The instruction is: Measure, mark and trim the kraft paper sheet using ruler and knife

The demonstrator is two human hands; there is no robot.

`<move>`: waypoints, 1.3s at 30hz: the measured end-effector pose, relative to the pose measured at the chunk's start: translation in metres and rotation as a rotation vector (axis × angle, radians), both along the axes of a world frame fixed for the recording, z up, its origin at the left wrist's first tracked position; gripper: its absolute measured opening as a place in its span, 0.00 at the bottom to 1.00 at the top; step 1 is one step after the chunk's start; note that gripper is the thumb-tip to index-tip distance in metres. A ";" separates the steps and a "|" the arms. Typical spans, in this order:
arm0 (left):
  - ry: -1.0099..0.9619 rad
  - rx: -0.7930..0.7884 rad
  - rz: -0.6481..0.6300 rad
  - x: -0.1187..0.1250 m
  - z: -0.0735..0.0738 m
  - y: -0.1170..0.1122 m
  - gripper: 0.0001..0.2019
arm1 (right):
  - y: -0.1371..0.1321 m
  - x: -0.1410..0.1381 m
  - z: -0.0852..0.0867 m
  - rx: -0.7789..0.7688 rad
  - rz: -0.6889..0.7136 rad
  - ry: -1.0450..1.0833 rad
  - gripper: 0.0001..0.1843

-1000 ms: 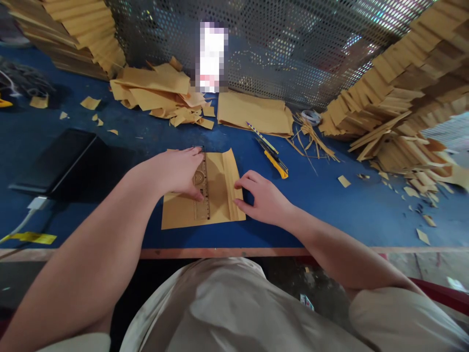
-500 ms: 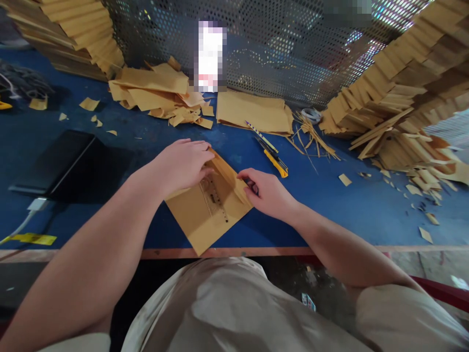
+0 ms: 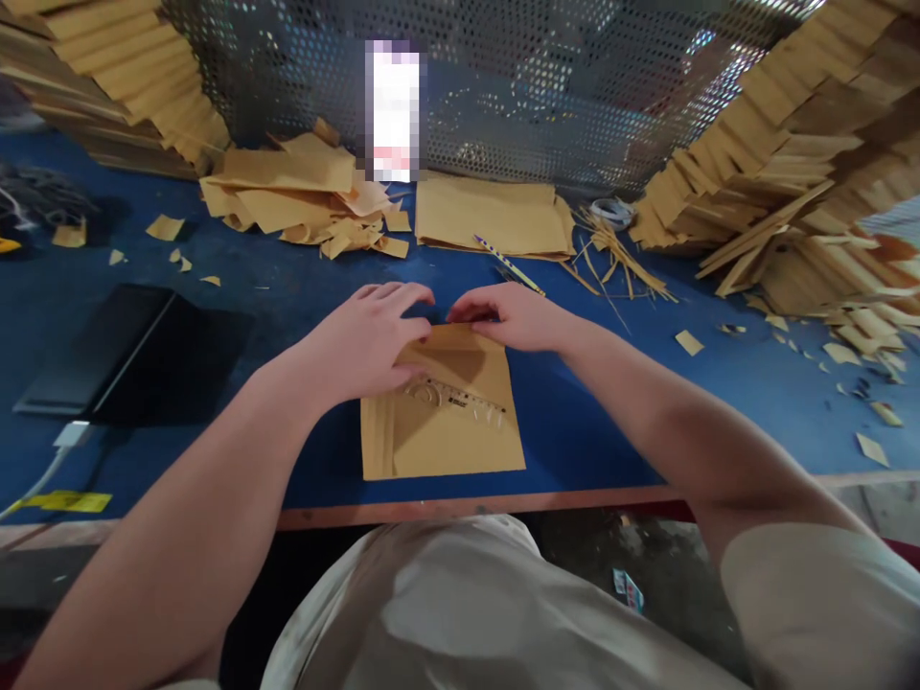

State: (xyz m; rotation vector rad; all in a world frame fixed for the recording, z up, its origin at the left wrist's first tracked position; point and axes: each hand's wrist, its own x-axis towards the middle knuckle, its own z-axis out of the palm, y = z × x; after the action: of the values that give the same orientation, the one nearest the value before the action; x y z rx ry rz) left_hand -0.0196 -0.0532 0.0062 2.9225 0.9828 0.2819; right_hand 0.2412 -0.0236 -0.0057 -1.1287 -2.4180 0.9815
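A brown kraft paper sheet (image 3: 452, 441) lies almost square to the table's front edge, with a folded strip along its far side and a crease down its left side. A clear plastic ruler with a protractor cutout (image 3: 464, 398) rests on it. My left hand (image 3: 380, 335) is over the sheet's far left corner, fingers apart and thumb near the ruler's left end. At the far edge, my right hand (image 3: 514, 316) pinches the folded strip of the paper between thumb and curled fingers; its fingertips are partly hidden.
Beyond my hands lie a striped pencil (image 3: 509, 265), a stack of brown paper (image 3: 489, 216) and paper scraps (image 3: 352, 235). A black device (image 3: 107, 345) with a white cable is at left. Folded paper piles (image 3: 747, 144) stand at both sides, before a perforated metal panel (image 3: 503, 105).
The paper sheet and ruler have turned from a diagonal to nearly straight. My right hand has moved away from me to the sheet's far edge, now covering the yellow cutter.
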 end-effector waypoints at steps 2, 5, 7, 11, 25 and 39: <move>0.078 -0.054 0.002 0.002 -0.003 0.002 0.14 | 0.004 0.001 -0.002 -0.022 -0.002 0.065 0.16; 0.156 -0.130 0.012 0.006 -0.004 0.006 0.13 | 0.003 0.010 0.000 0.024 -0.063 0.100 0.12; 0.147 -0.147 0.013 0.008 -0.005 0.008 0.13 | 0.003 0.022 0.006 0.098 -0.137 0.085 0.11; 0.099 -0.145 0.023 0.012 -0.008 0.007 0.12 | 0.005 0.062 0.008 0.328 -0.268 -0.045 0.09; 0.031 -0.229 -0.072 0.021 -0.013 0.008 0.17 | 0.024 0.108 -0.027 0.486 -0.357 -0.154 0.15; 0.226 -0.160 0.004 0.024 -0.006 -0.005 0.11 | 0.048 0.134 -0.040 0.549 -0.398 -0.278 0.09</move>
State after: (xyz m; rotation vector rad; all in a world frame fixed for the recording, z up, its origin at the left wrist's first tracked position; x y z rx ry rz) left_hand 0.0047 -0.0579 0.0002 2.8495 0.9859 -0.1254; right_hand 0.3749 0.0240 -0.0461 -1.5033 -2.2987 0.0296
